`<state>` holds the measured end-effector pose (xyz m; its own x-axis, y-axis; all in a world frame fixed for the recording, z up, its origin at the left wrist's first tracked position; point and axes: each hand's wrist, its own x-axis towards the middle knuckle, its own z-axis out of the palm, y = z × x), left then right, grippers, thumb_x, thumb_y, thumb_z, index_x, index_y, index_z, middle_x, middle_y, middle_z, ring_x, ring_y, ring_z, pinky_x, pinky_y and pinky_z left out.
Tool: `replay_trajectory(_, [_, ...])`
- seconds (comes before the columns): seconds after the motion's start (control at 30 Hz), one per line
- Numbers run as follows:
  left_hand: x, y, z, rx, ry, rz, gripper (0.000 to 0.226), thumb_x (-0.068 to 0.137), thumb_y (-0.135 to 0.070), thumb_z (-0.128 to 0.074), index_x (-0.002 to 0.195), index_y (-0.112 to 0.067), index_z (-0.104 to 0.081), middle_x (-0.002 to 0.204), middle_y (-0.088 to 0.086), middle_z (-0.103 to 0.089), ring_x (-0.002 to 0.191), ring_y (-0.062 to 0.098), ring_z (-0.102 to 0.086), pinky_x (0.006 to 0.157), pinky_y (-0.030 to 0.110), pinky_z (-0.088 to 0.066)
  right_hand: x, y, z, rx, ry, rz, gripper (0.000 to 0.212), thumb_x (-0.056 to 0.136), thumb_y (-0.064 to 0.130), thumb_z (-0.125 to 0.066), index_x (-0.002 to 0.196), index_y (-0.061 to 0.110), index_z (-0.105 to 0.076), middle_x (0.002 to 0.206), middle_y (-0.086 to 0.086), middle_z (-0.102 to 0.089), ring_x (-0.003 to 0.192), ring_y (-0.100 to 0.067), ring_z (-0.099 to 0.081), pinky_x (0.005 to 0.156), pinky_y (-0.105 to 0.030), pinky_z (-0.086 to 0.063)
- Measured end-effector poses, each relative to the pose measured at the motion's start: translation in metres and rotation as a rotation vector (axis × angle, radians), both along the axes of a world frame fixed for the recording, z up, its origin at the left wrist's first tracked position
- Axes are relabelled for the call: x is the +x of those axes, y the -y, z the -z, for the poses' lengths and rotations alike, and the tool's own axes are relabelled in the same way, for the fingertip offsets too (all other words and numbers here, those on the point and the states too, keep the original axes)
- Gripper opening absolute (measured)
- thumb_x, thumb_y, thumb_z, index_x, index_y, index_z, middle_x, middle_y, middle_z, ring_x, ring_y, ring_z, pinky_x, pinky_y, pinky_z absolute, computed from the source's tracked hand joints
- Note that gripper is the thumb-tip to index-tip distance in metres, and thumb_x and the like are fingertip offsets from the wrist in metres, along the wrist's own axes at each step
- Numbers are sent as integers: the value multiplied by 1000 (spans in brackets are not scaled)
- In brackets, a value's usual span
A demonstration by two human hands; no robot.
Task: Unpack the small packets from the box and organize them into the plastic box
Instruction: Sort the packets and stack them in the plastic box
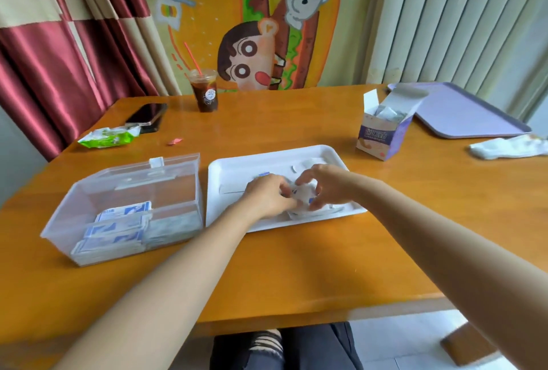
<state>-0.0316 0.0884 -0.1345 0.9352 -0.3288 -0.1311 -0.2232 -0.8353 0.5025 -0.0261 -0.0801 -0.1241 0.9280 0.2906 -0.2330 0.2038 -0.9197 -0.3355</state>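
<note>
Forearms reach over table (296, 266). Plastic box (98, 191), part-filled, sits left of fingers, nearer left hand (267, 196). White tray (234, 168) under fingers. Left hand and right hand (330, 184), fingers curled, pinch small packets (302, 194) between them; packets' long axis unclear.

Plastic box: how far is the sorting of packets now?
Done: rows of stacked packets already fill the near part of the plastic box. In hand: left hand and right hand gather loose packets on the white tray. Left: those, plus more packets showing in the open cardboard box.
</note>
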Motion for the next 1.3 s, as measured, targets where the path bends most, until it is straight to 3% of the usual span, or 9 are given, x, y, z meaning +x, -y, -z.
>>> replay_trajectory(0.17, [3,12,4,87,88,14,50,70,-56,-73,103,-20,-61,94,-5,-63,92,19,-57,74,31,-45,3,7,6,79,46,3,53,76,16,-77,125,24,-58,110,3,-52,84,-16,-58,64,-23,-48])
replay_trajectory(0.37, [6,11,2,164,229,71,21,71,-32,-68,87,-19,-71,84,0,-68,85,24,-61,69,30,-50,5,7,18,121,150,22,31,76,23,-76,106,24,-68,96,-1,-56,76,-23,-65,68,-40,-56])
replay_trajectory(0.53, [9,-3,1,-57,123,22,23,75,-26,-71,97,-27,-65,78,-7,-60,75,16,-57,58,24,-39,2,11,13,301,286,54,9,82,14,-72,91,14,-70,74,13,-60,61,1,-54,59,-12,-39])
replay_trajectory(0.67, [10,-8,-7,-275,143,-61,13,79,-13,-66,87,-23,-63,79,-4,-59,69,14,-53,57,24,-38,-2,18,3,563,330,120,11,79,4,-73,77,13,-66,73,9,-68,62,0,-64,61,-18,-52])
replay_trajectory(0.77, [7,-8,-21,-579,-272,-183,18,91,-19,-44,101,-11,-57,100,9,-61,76,19,-54,63,27,-40,-4,22,9,654,406,99,18,77,-1,-74,72,13,-63,88,-3,-73,80,-10,-71,75,-25,-58])
replay_trajectory(0.87, [8,-10,-25,-788,-610,-246,45,98,-38,-37,105,0,-60,89,19,-66,58,20,-53,49,25,-37,-7,21,16,679,474,63,17,75,-6,-74,71,8,-64,93,-5,-72,85,-14,-71,79,-27,-58])
replay_trajectory(1.03, [8,-3,-17,-668,-338,-152,3,88,-8,-66,89,-6,-65,60,-1,-59,48,6,-49,39,14,-33,-6,23,11,677,287,21,23,76,-4,-65,87,16,-65,105,-3,-70,93,-16,-69,85,-33,-57])
replay_trajectory(1.13, [8,-2,-20,-607,-254,-137,12,85,-12,-71,95,-5,-69,55,-4,-58,40,2,-46,43,15,-33,-7,22,5,698,157,31,26,81,15,-62,106,20,-62,101,-1,-69,92,-15,-66,80,-28,-53])
replay_trajectory(1.3, [9,6,-17,-497,-118,-150,24,84,-32,-71,99,-15,-65,80,-2,-62,66,11,-56,54,22,-39,-3,27,1,552,360,192,5,83,16,-69,88,14,-70,70,3,-69,60,-1,-61,63,-25,-49])
